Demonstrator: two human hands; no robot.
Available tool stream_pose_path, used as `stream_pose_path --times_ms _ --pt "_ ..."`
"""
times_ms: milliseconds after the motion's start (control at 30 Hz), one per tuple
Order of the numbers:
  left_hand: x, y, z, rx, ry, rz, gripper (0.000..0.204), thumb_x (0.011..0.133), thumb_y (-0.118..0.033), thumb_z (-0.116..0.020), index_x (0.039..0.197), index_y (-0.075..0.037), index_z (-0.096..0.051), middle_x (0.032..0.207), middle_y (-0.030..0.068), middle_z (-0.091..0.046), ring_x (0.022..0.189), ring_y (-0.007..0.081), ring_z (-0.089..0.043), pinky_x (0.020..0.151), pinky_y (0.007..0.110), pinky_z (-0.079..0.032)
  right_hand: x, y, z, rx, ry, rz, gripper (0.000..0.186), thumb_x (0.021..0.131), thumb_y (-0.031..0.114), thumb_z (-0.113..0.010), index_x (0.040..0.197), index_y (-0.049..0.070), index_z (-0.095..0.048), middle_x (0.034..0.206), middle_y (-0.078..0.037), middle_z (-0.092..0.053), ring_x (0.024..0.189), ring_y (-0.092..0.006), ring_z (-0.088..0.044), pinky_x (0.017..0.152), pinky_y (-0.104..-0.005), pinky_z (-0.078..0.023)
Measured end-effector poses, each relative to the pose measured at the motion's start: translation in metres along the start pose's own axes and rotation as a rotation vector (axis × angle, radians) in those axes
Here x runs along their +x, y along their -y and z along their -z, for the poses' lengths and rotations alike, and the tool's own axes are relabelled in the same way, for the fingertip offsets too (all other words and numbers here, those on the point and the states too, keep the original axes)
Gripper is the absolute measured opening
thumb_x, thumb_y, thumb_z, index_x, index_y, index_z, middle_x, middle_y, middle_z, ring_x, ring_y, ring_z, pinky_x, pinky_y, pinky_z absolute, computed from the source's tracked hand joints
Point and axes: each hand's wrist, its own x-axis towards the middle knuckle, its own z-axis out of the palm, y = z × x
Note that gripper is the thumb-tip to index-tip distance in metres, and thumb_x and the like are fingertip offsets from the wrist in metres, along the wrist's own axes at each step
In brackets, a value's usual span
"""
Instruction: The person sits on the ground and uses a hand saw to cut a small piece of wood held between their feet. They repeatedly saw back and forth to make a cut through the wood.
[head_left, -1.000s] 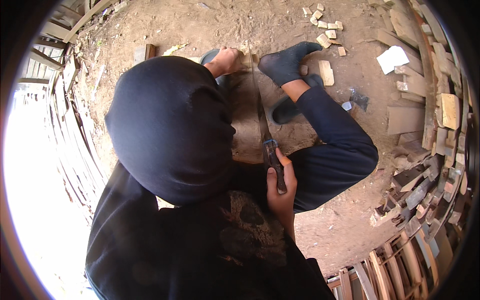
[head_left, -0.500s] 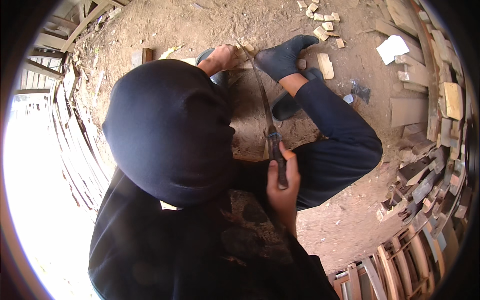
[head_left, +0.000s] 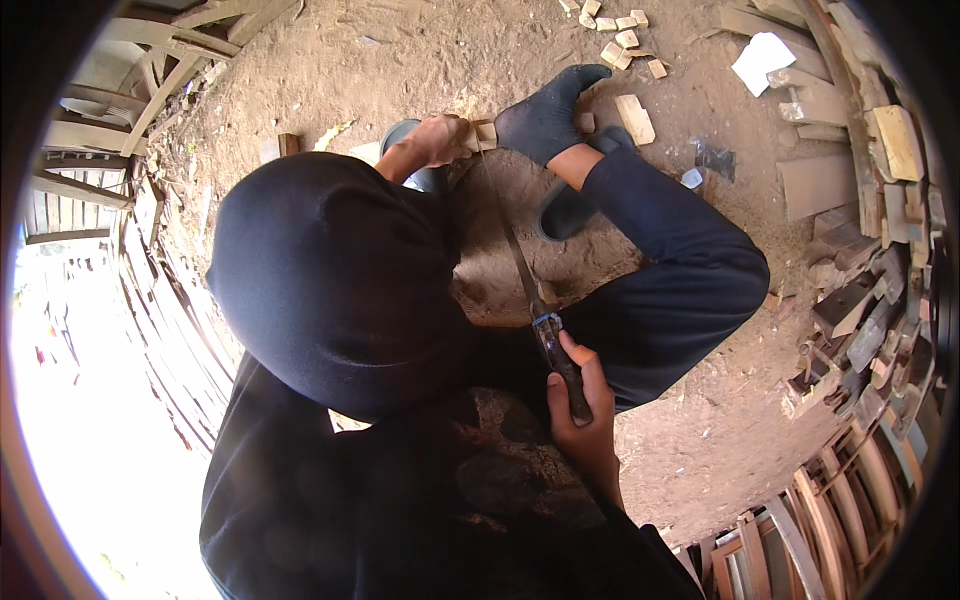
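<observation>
My right hand [head_left: 585, 405] is closed around the dark handle of a narrow-bladed hand saw [head_left: 515, 250]. The long thin blade slants away from me, and its far end lies across a small wood piece [head_left: 485, 136]. My left hand [head_left: 440, 140] grips that piece from its left side, with the fingertips partly hidden. Against the piece's right end rests my right foot in a black sock [head_left: 545, 122]. The raised dark-clothed knee [head_left: 340, 285] hides much of the left forearm. Whether the blade is sunk into the wood I cannot tell.
Several small cut blocks [head_left: 625, 40] lie on the dirt floor, with a flat wood offcut [head_left: 635, 119] nearer. A dark slipper [head_left: 567, 212] sits beside the foot. Scrap wood [head_left: 865, 330] is piled along the right, near a white sheet [head_left: 762, 62]. Slats [head_left: 170, 320] line the left.
My right hand has drawn the saw back toward me and slightly right, so its far end no longer reaches past the wood piece. My left hand keeps its hold.
</observation>
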Motion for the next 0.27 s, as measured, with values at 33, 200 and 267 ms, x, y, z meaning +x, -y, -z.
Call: stream_pose_path --times_ms 33,200,267 --pt "-0.002 -0.003 0.000 0.013 -0.011 0.000 0.035 0.079 -0.030 -0.072 0.100 -0.005 -0.061 0.097 0.0153 -0.065 0.095 0.0345 -0.062 0.082 0.043 -0.049 -0.003 0.001 -0.002 0.003 0.010 -0.041 0.037 0.090 0.003 -0.054 0.127 0.002 -0.051 0.077 -0.007 -0.057 0.066 -0.0053 -0.049 0.062 -0.0209 -0.041" --pt "-0.008 -0.016 0.017 -0.076 -0.054 0.089 0.037 0.080 -0.033 -0.071 0.102 -0.005 -0.061 0.098 0.0171 -0.066 0.096 0.0354 -0.062 0.083 0.044 -0.049 0.004 0.003 -0.010 0.050 -0.007 -0.006 0.038 0.090 0.003 -0.054 0.128 0.002 -0.051 0.076 -0.007 -0.057 0.067 -0.0059 -0.051 0.062 -0.0206 -0.042" --pt "-0.008 -0.011 0.010 -0.082 -0.055 0.112 0.042 0.079 -0.036 -0.071 0.107 -0.005 -0.061 0.100 0.0183 -0.066 0.097 0.0349 -0.063 0.084 0.044 -0.049 0.001 0.003 -0.010 0.052 -0.011 -0.018 0.038 0.090 0.003 -0.054 0.128 0.003 -0.051 0.077 -0.008 -0.058 0.068 -0.0064 -0.052 0.063 -0.0206 -0.042"
